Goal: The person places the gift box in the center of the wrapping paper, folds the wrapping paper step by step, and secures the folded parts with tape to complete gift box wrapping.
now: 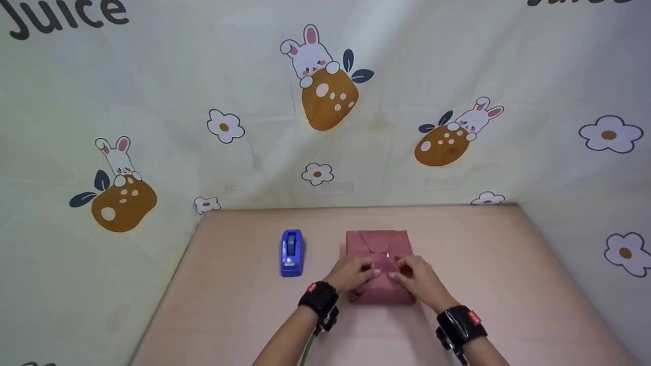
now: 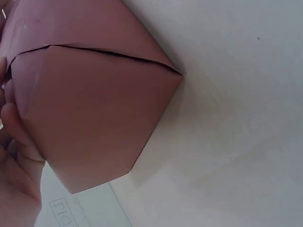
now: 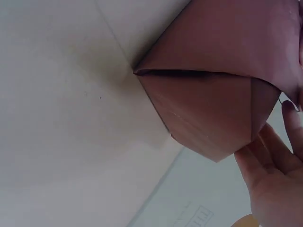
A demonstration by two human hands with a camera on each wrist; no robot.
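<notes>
A box-shaped parcel in dusky red wrapping paper [image 1: 382,294] lies on the table, with folded flaps meeting near its middle. The left hand [image 1: 353,273] pinches the paper at the left of the middle fold, its fingers bent. Opposite it, the right hand [image 1: 421,279] pinches the paper on the right side, thumb and fingers close together. From the left wrist, the parcel's folded end [image 2: 99,118] shows a dark gap along one flap. A similar gap runs above the end flap [image 3: 203,109] in the right wrist view. What lies inside the paper is hidden.
A blue tape dispenser [image 1: 291,254] stands on the table to the left of the parcel. The pale pinkish table surface [image 1: 229,305] ends at a white curtain [image 1: 254,168] printed with rabbits, fruit and flowers, which hangs behind it and at both sides.
</notes>
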